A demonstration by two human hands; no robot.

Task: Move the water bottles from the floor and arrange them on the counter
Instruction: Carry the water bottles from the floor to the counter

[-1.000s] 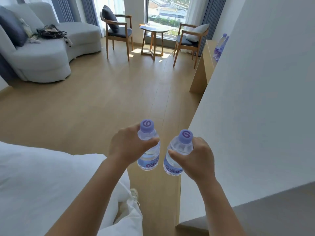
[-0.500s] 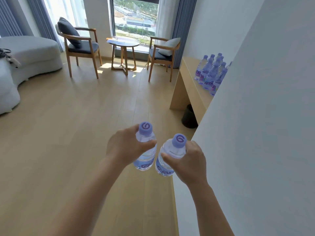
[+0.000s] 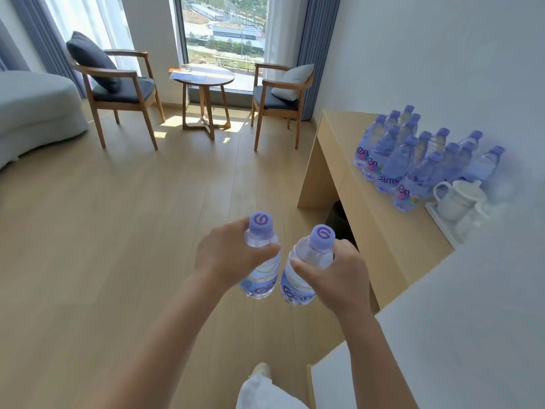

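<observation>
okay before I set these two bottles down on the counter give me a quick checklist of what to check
1. Left hand grips its bottle: ok.
2. Right hand grips its bottle: ok.
3. Both caps on: ok.
4. Bare room on the counter in front of the standing bottles: ok.
5. White kettle on its tray sits close to that group, mind it: ok.
6. Hands over the counter: not ok, both are over the floor.

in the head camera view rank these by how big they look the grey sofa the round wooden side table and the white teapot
1. Curved grey sofa, though cut off by the frame edge.
2. Round wooden side table.
3. White ceramic teapot, smallest even though it sits nearer the camera.
</observation>
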